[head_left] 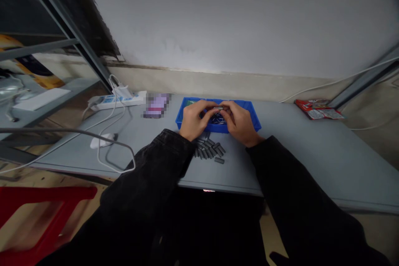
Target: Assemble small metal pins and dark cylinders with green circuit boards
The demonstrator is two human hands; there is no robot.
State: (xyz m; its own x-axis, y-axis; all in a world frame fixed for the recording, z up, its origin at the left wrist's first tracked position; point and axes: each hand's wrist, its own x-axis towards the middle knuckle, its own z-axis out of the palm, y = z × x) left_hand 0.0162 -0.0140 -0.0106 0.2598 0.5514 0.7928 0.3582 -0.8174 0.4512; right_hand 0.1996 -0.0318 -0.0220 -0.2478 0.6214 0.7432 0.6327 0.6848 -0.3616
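Free passage runs rightward along the grey table [299,153] from the blue plastic tray [252,122] to the red packets [318,109]. Leftward, the white cables [107,153] and power strip [118,101] obstruct, and dark metal cylinders [208,149] crowd the tray's near edge.

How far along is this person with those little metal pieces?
Apparently done: dark grey cylinders lie grouped on the grey table. In hand: the left hand and right hand hold a small metal piece together. Left: small dark parts remain in the blue plastic tray.
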